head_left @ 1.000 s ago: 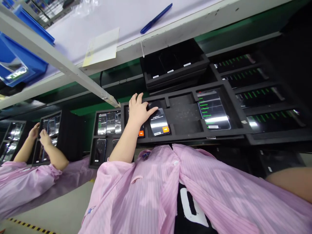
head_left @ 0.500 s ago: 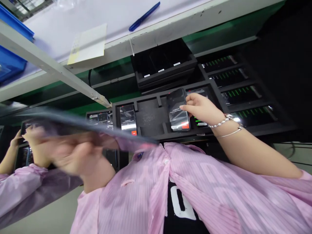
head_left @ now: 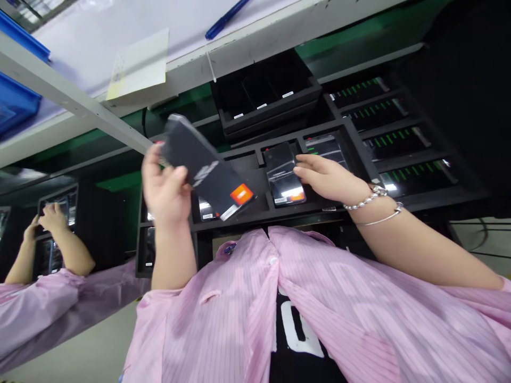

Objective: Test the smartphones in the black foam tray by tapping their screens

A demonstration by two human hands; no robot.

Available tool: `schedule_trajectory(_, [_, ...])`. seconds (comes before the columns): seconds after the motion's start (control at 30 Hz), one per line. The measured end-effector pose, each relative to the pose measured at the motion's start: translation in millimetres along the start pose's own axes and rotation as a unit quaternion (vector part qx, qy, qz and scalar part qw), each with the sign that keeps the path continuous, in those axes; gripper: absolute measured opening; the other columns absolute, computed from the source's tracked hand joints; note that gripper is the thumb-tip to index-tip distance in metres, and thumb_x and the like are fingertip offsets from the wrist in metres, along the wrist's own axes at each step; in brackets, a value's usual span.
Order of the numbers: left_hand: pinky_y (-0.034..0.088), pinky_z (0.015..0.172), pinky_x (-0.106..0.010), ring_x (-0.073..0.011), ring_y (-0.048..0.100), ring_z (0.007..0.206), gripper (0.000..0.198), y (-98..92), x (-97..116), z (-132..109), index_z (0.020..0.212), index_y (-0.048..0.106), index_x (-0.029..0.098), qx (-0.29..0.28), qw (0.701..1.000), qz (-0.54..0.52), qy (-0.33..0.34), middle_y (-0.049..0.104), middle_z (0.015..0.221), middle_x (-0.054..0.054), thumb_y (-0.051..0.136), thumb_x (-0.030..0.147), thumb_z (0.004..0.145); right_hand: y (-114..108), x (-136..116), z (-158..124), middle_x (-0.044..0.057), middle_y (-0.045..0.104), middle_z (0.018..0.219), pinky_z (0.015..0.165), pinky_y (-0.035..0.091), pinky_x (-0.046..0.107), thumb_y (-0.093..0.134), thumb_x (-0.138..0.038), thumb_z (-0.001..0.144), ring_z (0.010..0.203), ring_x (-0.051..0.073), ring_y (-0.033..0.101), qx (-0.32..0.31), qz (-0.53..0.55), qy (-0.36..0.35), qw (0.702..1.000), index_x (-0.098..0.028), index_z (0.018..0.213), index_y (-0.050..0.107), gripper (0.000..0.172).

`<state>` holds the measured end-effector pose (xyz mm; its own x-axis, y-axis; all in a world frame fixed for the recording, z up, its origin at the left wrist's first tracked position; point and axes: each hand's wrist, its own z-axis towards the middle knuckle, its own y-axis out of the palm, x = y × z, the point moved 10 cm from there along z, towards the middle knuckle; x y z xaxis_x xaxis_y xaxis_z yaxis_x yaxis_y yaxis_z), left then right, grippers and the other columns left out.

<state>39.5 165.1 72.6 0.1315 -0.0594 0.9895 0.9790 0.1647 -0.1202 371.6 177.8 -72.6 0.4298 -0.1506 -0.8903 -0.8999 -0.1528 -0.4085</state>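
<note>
1. My left hand (head_left: 165,194) is closed around a black smartphone (head_left: 203,162), gripping it by its lower edge. The phone tilts diagonally in the air above the tray, with an orange sticker (head_left: 241,194) on its face.
2. My right hand (head_left: 327,178) is open, with the fingers stretched out. My fingertips (head_left: 298,171) touch the right edge of a second smartphone (head_left: 284,174), which sits in a slot of a black foam tray (head_left: 327,211). I can't see the fingers closing around it.
3. A silver chain bracelet (head_left: 365,199) and a thin bangle (head_left: 379,219) circle my right wrist.
4. Beyond the tray, a stacked black tray (head_left: 265,114) holds dark phones, and phones with green lines on their screens (head_left: 377,114) lie in a rack to the right.
5. On the white bench top (head_left: 80,40) above lie a blue pen (head_left: 225,20) and a pale paper note (head_left: 138,64), with a blue bin (head_left: 16,101) at the far left.
6. To my left, a co-worker's hands (head_left: 51,218) reach into another tray, below a pink sleeve (head_left: 48,298).
</note>
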Motion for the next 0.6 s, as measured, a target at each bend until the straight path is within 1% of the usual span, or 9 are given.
schedule_trajectory(0.07, [0.062, 0.067, -0.031, -0.0207, 0.073, 0.085, 0.056, 29.6, -40, 23, 0.135, 0.052, 0.028, -0.061, 0.997, 0.015, -0.036, 0.069, 0.09, -0.002, 0.076, 0.038, 0.085, -4, -13, -15, 0.016, 0.066, 0.141, 0.109, 0.056, 0.053, 0.063, -0.038, 0.095, 0.127, 0.03, 0.068, 0.01, -0.043, -0.059, 0.997, -0.021, 0.148, 0.053, 0.057])
schedule_trajectory(0.17, [0.059, 0.06, -0.031, -0.021, 0.072, 0.072, 0.066, 65.5, -94, 38, 0.14, 0.048, 0.024, -0.164, 0.978, 0.077, -0.108, 0.068, 0.081, 0.0, 0.075, 0.026, 0.08, -12, -41, -43, 0.016, 0.057, 0.152, 0.118, 0.048, 0.056, 0.06, -0.037, 0.097, 0.138, 0.032, 0.059, 0.027, -0.101, -0.158, 0.982, -0.02, 0.155, 0.044, 0.063])
schedule_trajectory(0.2, [0.059, 0.061, -0.032, -0.0212, 0.071, 0.07, 0.066, 73.4, -106, 40, 0.142, 0.047, 0.023, -0.186, 0.969, 0.106, -0.121, 0.068, 0.079, 0.001, 0.072, 0.023, 0.081, -15, -50, -52, 0.016, 0.056, 0.153, 0.119, 0.047, 0.056, 0.06, -0.037, 0.097, 0.14, 0.032, 0.057, 0.038, -0.118, -0.187, 0.974, -0.02, 0.155, 0.044, 0.062])
schedule_trajectory(0.27, [0.06, 0.068, -0.036, -0.0225, 0.07, 0.07, 0.067, 84.4, -116, 41, 0.147, 0.046, 0.02, -0.215, 0.952, 0.185, -0.118, 0.066, 0.075, 0.001, 0.069, 0.022, 0.084, -18, -63, -66, 0.015, 0.058, 0.151, 0.12, 0.047, 0.056, 0.057, -0.037, 0.098, 0.14, 0.032, 0.057, 0.056, -0.146, -0.228, 0.961, -0.021, 0.152, 0.048, 0.057])
schedule_trajectory(0.33, [0.06, 0.078, -0.041, -0.0257, 0.07, 0.075, 0.069, 88.5, -110, 39, 0.15, 0.047, 0.017, -0.224, 0.928, 0.288, -0.081, 0.065, 0.072, 0.0, 0.07, 0.023, 0.086, -13, -69, -75, 0.014, 0.062, 0.145, 0.119, 0.048, 0.055, 0.056, -0.037, 0.099, 0.139, 0.032, 0.057, 0.061, -0.17, -0.261, 0.948, -0.023, 0.147, 0.053, 0.05])
schedule_trajectory(0.4, [0.057, 0.089, -0.043, -0.0286, 0.07, 0.086, 0.071, 82.7, -89, 33, 0.152, 0.048, 0.017, -0.197, 0.908, 0.369, -0.022, 0.069, 0.079, -0.003, 0.074, 0.025, 0.086, -4, -71, -80, 0.015, 0.063, 0.141, 0.12, 0.046, 0.057, 0.057, -0.037, 0.098, 0.139, 0.033, 0.056, 0.054, -0.189, -0.293, 0.936, -0.022, 0.141, 0.058, 0.045])
schedule_trajectory(0.47, [0.055, 0.097, -0.042, -0.0293, 0.069, 0.101, 0.07, 69.4, -60, 19, 0.152, 0.047, 0.022, -0.164, 0.909, 0.382, 0.035, 0.074, 0.1, -0.006, 0.074, 0.031, 0.088, 7, -69, -83, 0.017, 0.062, 0.141, 0.121, 0.043, 0.061, 0.058, -0.038, 0.098, 0.142, 0.035, 0.053, 0.045, -0.202, -0.315, 0.926, -0.02, 0.137, 0.06, 0.044])
schedule_trajectory(0.53, [0.053, 0.105, -0.043, -0.029, 0.066, 0.114, 0.062, 51.2, -34, -4, 0.15, 0.049, 0.027, -0.142, 0.917, 0.359, 0.096, 0.072, 0.121, -0.008, 0.07, 0.04, 0.093, 15, -65, -84, 0.017, 0.062, 0.142, 0.121, 0.043, 0.064, 0.059, -0.038, 0.097, 0.144, 0.037, 0.05, 0.038, -0.213, -0.322, 0.922, -0.02, 0.137, 0.06, 0.044])
schedule_trajectory(0.6, [0.048, 0.114, -0.046, -0.0296, 0.062, 0.126, 0.054, 30.8, -19, -32, 0.144, 0.055, 0.027, -0.128, 0.913, 0.357, 0.154, 0.069, 0.132, -0.008, 0.067, 0.046, 0.095, 23, -61, -84, 0.016, 0.062, 0.142, 0.12, 0.043, 0.065, 0.06, -0.04, 0.097, 0.144, 0.037, 0.049, 0.03, -0.22, -0.325, 0.919, -0.021, 0.138, 0.059, 0.045])
